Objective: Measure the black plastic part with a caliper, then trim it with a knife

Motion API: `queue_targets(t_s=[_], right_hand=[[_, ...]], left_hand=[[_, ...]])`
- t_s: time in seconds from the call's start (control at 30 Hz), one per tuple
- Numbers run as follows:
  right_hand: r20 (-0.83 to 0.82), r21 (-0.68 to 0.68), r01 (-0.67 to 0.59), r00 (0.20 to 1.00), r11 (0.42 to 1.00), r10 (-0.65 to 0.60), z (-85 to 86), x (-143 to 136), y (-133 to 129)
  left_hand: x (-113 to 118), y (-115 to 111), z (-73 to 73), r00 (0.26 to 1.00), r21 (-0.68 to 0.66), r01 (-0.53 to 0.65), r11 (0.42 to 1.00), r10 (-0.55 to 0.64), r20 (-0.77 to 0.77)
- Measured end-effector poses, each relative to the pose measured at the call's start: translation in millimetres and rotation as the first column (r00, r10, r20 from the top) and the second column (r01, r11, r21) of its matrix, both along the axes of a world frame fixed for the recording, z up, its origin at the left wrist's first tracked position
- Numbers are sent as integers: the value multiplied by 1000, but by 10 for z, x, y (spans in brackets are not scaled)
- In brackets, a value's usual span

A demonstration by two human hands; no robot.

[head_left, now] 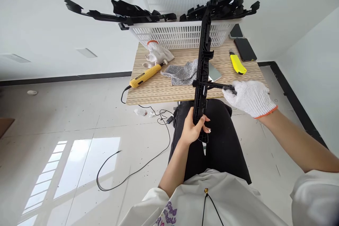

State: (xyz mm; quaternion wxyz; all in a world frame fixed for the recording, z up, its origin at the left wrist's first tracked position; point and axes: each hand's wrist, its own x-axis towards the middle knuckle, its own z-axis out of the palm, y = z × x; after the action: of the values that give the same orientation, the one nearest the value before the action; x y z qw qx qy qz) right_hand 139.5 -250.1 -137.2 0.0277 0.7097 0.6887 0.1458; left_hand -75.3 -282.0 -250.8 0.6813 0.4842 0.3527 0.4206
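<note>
My left hand [194, 127], bare, is wrapped round the lower end of a long black plastic part [203, 63]. This ribbed part with clips along its side stands upright in view, reaching from above my lap up in front of the basket. My right hand [249, 97], in a white knitted glove with an orange cuff, is closed on the outer end of a thin black bar [218, 85]. The bar runs sideways to the middle of the long part and meets it there; whether the two are one piece I cannot tell.
A white plastic basket [169, 35] with several black plastic parts [137, 12] stands on the wooden table [156, 93]. A yellow corded tool [145, 76], white glove [157, 54], grey cloth [182, 73], yellow utility knife [237, 63] and black phone [245, 49] lie there. A cable [144, 166] crosses the floor.
</note>
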Motion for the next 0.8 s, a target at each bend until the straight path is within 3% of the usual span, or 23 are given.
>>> queue_targets(t_s=[0.8], right_hand=[[-50,-9,-6,999,1000,6,-18,-14,10]], left_hand=[[-7,6,1,999,2,19,1000,-19,-26]])
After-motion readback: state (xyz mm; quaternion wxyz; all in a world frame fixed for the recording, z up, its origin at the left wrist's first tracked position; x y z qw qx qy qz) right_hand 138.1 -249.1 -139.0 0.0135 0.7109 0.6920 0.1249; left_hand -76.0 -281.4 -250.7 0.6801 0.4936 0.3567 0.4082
